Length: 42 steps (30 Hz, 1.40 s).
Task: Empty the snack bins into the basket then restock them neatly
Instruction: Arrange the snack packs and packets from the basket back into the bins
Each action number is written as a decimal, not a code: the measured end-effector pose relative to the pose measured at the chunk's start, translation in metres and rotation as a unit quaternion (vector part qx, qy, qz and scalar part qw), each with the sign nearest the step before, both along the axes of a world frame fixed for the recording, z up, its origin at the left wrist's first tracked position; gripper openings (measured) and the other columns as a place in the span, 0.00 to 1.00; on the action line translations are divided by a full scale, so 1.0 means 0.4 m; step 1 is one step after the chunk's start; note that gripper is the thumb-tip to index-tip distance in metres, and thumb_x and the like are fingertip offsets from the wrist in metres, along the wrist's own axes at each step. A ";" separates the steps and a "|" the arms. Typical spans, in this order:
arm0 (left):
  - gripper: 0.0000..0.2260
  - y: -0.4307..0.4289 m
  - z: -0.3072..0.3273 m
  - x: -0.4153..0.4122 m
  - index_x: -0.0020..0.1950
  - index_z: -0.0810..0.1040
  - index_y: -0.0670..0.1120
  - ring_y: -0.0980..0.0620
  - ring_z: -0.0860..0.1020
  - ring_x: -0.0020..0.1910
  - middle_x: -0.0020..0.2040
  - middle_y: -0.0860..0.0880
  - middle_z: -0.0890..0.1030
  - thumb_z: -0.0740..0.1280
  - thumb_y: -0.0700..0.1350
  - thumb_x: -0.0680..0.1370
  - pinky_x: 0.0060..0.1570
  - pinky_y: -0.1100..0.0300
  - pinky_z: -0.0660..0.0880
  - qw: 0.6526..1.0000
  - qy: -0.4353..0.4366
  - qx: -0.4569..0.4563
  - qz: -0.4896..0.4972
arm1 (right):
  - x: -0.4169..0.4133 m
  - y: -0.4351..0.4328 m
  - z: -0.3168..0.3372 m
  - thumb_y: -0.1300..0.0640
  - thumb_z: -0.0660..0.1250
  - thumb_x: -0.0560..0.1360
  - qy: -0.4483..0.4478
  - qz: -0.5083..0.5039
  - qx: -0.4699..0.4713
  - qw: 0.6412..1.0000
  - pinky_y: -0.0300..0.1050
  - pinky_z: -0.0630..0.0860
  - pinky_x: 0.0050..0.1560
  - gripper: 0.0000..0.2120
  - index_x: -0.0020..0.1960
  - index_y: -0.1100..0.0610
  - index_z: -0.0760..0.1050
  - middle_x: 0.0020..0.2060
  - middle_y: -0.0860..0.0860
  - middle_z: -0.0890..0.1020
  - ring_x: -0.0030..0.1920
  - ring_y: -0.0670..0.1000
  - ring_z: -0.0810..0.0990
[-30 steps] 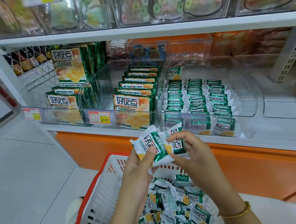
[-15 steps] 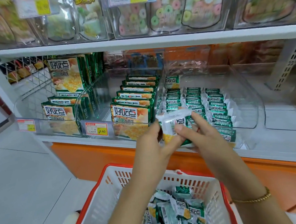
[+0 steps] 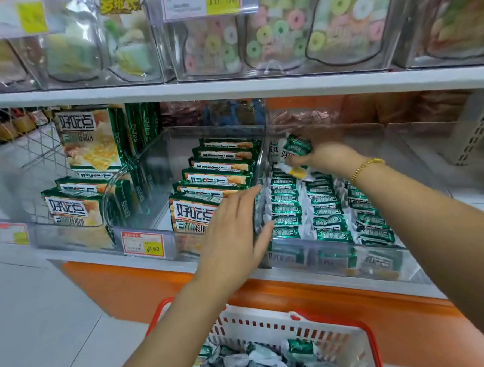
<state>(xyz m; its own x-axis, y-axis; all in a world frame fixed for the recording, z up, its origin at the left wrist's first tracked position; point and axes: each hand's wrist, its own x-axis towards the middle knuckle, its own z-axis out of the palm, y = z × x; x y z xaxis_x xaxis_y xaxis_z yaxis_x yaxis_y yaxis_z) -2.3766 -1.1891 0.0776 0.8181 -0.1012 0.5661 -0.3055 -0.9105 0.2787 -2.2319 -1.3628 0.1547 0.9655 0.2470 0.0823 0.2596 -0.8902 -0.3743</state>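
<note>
On the store shelf (image 3: 98, 258), the right hand (image 3: 322, 157) gripped green packets (image 3: 296, 148) at the back of the clear bin (image 3: 310, 257); the left hand (image 3: 234, 240), fingers (image 3: 247, 200) straight, touched its side wall.

The bins (image 3: 403, 150) are clear hard plastic, smooth and shiny, with glare across their walls. The small packets (image 3: 325, 203) are crinkled plastic film, glossy green and white. The large packets (image 3: 215, 182) have flatter, equally glossy printed film. The basket (image 3: 275, 327) is matt white plastic lattice with a shinier red rim. The price label (image 3: 143, 244) looks like paper behind a clear plastic strip. The shelf edge (image 3: 229, 89) is smooth, matt white, and the base panel (image 3: 145, 288) is smooth orange with a faint sheen. The rack (image 3: 34, 139) is thin wire. The bracelet (image 3: 366, 165) is shiny gold-coloured metal.
</note>
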 end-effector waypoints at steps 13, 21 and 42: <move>0.21 0.005 -0.063 0.044 0.67 0.72 0.38 0.51 0.73 0.53 0.54 0.45 0.79 0.59 0.45 0.75 0.56 0.58 0.69 0.992 -0.111 -0.060 -0.024 | 0.150 0.005 -0.111 0.43 0.64 0.76 -0.092 0.119 -0.088 0.985 0.50 0.64 0.69 0.28 0.73 0.46 0.64 0.72 0.56 0.65 0.71 0.59 0.63; 0.22 0.008 -0.064 0.039 0.67 0.71 0.38 0.51 0.73 0.54 0.55 0.44 0.79 0.59 0.45 0.75 0.59 0.59 0.67 0.992 -0.114 -0.047 -0.025 | 0.116 0.007 -0.103 0.40 0.59 0.78 -0.139 0.115 -0.209 0.961 0.56 0.59 0.70 0.31 0.77 0.48 0.56 0.73 0.57 0.63 0.73 0.61 0.57; 0.18 0.082 -0.509 -0.349 0.65 0.72 0.46 0.51 0.76 0.57 0.59 0.50 0.77 0.67 0.50 0.78 0.47 0.65 0.69 0.910 0.370 -0.179 0.046 | -0.563 0.000 -0.566 0.51 0.63 0.78 0.239 0.030 0.024 0.970 0.37 0.70 0.42 0.09 0.55 0.53 0.76 0.51 0.50 0.79 0.46 0.46 0.74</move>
